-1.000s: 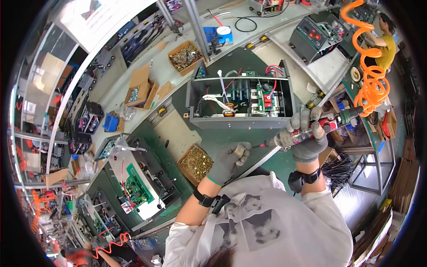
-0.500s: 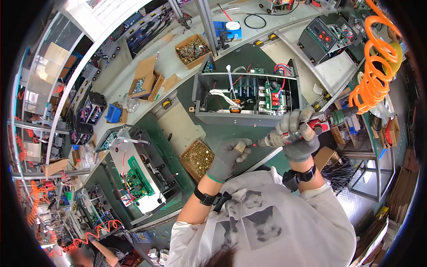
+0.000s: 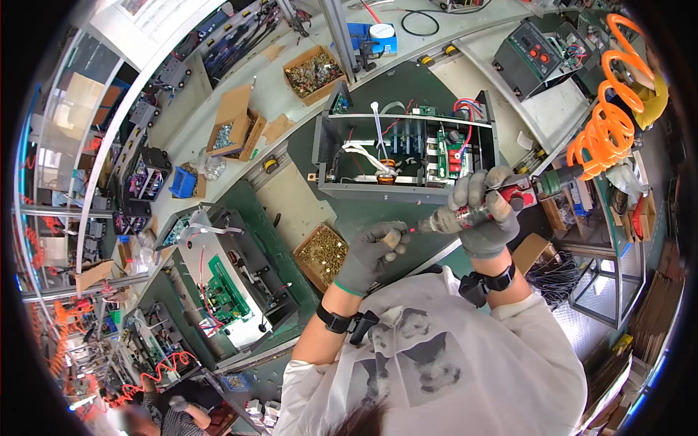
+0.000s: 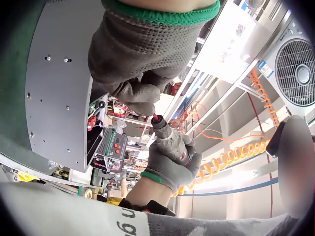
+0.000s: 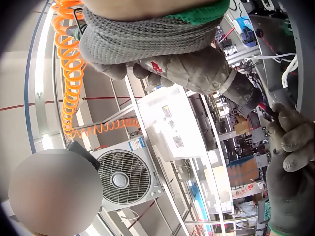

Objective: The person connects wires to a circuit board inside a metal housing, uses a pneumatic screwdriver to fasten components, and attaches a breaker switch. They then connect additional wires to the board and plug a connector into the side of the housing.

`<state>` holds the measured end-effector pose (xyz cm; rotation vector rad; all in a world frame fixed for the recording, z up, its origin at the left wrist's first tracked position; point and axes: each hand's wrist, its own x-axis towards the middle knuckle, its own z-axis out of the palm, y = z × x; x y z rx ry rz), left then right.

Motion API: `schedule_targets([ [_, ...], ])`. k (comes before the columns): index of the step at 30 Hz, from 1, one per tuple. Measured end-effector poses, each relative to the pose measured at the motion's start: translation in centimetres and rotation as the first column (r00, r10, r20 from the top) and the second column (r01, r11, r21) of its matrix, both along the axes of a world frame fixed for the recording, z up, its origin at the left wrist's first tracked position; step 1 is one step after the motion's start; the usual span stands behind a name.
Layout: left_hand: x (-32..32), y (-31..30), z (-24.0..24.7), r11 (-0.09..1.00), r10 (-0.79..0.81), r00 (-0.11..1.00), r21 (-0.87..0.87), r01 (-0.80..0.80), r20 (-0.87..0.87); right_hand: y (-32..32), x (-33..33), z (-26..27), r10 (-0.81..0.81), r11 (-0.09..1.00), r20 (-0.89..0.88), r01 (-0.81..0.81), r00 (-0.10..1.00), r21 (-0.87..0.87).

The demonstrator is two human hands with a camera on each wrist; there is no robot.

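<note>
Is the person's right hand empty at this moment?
No, the right hand is wrapped around an air screwdriver that hangs on an orange coiled hose.

Pneumatic screwdriver (image 3: pixel 445 220) near-horizontal; pointing left (red-tipped)

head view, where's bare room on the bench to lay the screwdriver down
Bare green mat between the open chassis and the brass screw box, and the tan panel just left of it. The back ledge is crowded with cardboard parts boxes.
</note>
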<state>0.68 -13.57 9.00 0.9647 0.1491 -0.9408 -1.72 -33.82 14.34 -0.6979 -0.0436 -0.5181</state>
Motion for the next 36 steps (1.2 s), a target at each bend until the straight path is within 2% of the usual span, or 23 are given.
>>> schedule_targets([
  [1, -0.1, -0.2, -0.2, 1.0, 0.002, 1.0, 0.004, -0.002, -0.004, -0.1, 0.3, -0.1, 0.002, 1.0, -0.004, -0.002, 1.0, 0.004],
  [3, -0.5, -0.7, -0.8, 0.99, 0.138, 0.989, -0.017, -0.138, 0.052, -0.4, 0.8, -0.2, 0.026, 1.0, -0.019, -0.026, 0.999, 0.004],
  [4, -0.4, -0.7, -1.0, 0.99, 0.14, 0.989, -0.01, -0.14, 0.048, -0.5, 1.1, -0.1, 0.028, 1.0, -0.024, -0.028, 0.999, 0.01],
  [6, 0.1, -0.8, -1.4, 0.994, 0.096, 0.993, -0.05, -0.099, -0.066, -0.6, 1.6, 0.2, 0.006, 0.999, -0.096, -0.001, 0.995, 0.049],
  [7, 0.2, -0.9, -1.3, 0.994, 0.096, 0.993, -0.044, -0.099, -0.069, -1.0, 1.8, -0.2, 0.012, 0.999, -0.1, -0.009, 0.995, 0.033],
  [9, 0.4, -1.4, -0.8, 0.992, 0.097, 0.995, 0.081, -0.098, 0.017, -1.3, 2.3, -0.5, 0.021, 0.999, -0.111, -0.017, 0.994, 0.038],
  [13, 1.6, -2.0, -0.2, 0.993, 0.046, 0.999, 0.107, -0.045, -0.008, -1.6, 3.2, -0.9, 0.026, 0.997, -0.104, -0.018, 0.994, 0.078],
  [15, 2.3, -2.4, 0.2, 0.993, 0.0, 0.992, 0.121, 0.015, -0.124, -2.1, 3.6, -1.6, 0.027, 0.994, -0.106, -0.015, 0.994, 0.105],
  [19, 3.3, -3.7, -0.8, 0.999, 0.007, 0.983, 0.038, 0.0, -0.185, -3.0, 4.2, -2.2, 0.022, 0.986, -0.112, -0.003, 0.993, 0.165],
  [21, 3.9, -4.8, -0.1, 0.991, -0.017, 0.879, -0.125, -0.049, -0.477, -3.7, 4.3, -2.6, 0.03, 0.979, -0.09, -0.011, 0.995, 0.205],
  [22, 3.8, -5.2, -0.8, 0.992, -0.018, 0.878, -0.121, -0.045, -0.478, -4.1, 4.5, -2.8, 0.04, 0.971, -0.061, -0.024, 0.997, 0.237],
  [24, 3.5, -5.4, -2.9, 0.995, 0.094, 0.942, 0.058, -0.079, -0.322, -4.9, 4.4, -2.5, 0.029, 0.963, -0.047, -0.015, 0.998, 0.269],
  [25, 4.2, -5.0, -3.6, 0.995, 0.092, 0.946, 0.058, -0.078, -0.31, -5.4, 4.3, -2.2, 0.01, 0.966, -0.048, 0.003, 0.999, 0.258],
  [27, 6.1, -3.5, -4.0, 0.971, 0.016, 1.0, 0.239, -0.014, -0.005, -6.6, 4.1, -2.3, -0.022, 0.969, -0.011, 0.025, 1.0, 0.247],
  [28, 7.4, -3.4, -3.8, 0.971, 0.012, 1.0, 0.241, -0.012, 0.0, -7.2, 3.8, -2.5, -0.049, 0.973, -0.021, 0.053, 0.999, 0.224],
  [29, 9.2, -3.9, -3.1, 0.92, 0.001, 0.921, 0.36, -0.153, 0.39, -7.8, 3.5, -2.8, -0.063, 0.975, -0.026, 0.067, 0.998, 0.212],
  [30, 10.6, -4.5, -2.9, 0.854, -0.069, 0.698, 0.404, -0.328, 0.713, -8.2, 3.4, -2.9, -0.076, 0.977, -0.031, 0.08, 0.997, 0.199],
  [31, 11.6, -5.1, -3.1, 0.855, -0.067, 0.695, 0.401, -0.33, 0.716, -8.6, 3.2, -3.1, -0.076, 0.977, -0.027, 0.08, 0.997, 0.196],
  [33, 13.2, -6.2, -3.8, 0.739, -0.177, 0.625, 0.522, -0.426, 0.76, -9.2, 2.9, -3.5, -0.14, 0.973, -0.084, 0.153, 0.987, 0.17],
  [34, 13.7, -6.6, -4.4, 0.742, -0.176, 0.623, 0.519, -0.425, 0.762, -9.3, 2.8, -3.6, -0.143, 0.974, -0.082, 0.155, 0.986, 0.167],
  [36, 14.4, -7.4, -5.5, 0.706, -0.358, 0.605, 0.63, -0.322, 0.711, -9.5, 2.4, -3.6, -0.171, 0.963, -0.124, 0.192, 0.977, 0.187],
])
